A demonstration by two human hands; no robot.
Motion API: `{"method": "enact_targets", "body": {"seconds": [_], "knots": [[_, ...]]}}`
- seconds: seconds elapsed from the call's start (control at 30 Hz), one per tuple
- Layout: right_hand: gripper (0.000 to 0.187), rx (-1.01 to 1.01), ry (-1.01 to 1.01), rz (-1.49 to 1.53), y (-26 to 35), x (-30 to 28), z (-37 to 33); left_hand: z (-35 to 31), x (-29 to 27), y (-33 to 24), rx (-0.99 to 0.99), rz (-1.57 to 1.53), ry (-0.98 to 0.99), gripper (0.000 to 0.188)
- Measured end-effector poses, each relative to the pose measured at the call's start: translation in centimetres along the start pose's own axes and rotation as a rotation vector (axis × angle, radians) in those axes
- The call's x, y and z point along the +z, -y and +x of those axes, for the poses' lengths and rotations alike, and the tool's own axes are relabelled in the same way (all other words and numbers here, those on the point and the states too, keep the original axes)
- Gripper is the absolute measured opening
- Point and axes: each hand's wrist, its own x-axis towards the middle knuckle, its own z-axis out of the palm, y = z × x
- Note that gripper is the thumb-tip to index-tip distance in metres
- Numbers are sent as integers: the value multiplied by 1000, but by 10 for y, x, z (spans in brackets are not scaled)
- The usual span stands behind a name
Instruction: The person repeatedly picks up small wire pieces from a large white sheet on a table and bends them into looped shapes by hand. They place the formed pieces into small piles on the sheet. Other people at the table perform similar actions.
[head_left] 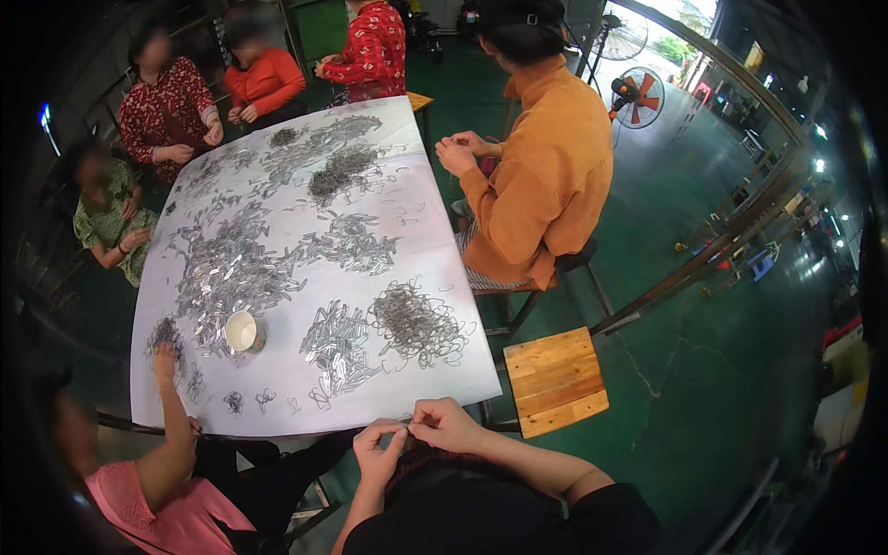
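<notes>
Just off the near edge of the white-topped table (444, 277), my left hand (377, 450) and my right hand (449, 425) meet with their fingertips pinched together. Something small and dark sits between them, too small to make out. Beyond my hands on the tabletop lies a tangled pile of bent wire pieces (416, 324). To its left is a heap of short, shiny metal strips (336, 347). A few loose wire pieces (265, 400) are scattered along the near edge.
A white cup (242, 331) stands among more strips. Several people work around the table; one in pink (171, 495) reaches onto it at the left, one in orange (546, 166) sits at the right edge. A wooden stool (558, 381) is right of me, a fan (638, 99) farther back.
</notes>
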Motion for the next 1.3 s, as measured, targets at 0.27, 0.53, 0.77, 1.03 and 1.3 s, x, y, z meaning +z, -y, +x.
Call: {"method": "enact_targets", "body": {"seconds": [0.27, 0.53, 0.77, 1.03, 1.3], "knots": [[10, 83, -86, 52, 14, 10, -2, 3, 0, -5, 96, 85, -39, 6], [10, -514, -153, -530, 14, 19, 4, 13, -10, -14, 389, 381, -65, 16], [20, -637, -75, -567, 22, 25, -6, 28, -43, 17, 301, 480, -278, 24], [16, -443, 18, -457, 20, 28, 3, 79, -65, 106, 144, 957, -224, 13], [12, -366, 56, -437, 16, 29, 3, 124, -68, 137, -243, 1233, -126, 29]]}}
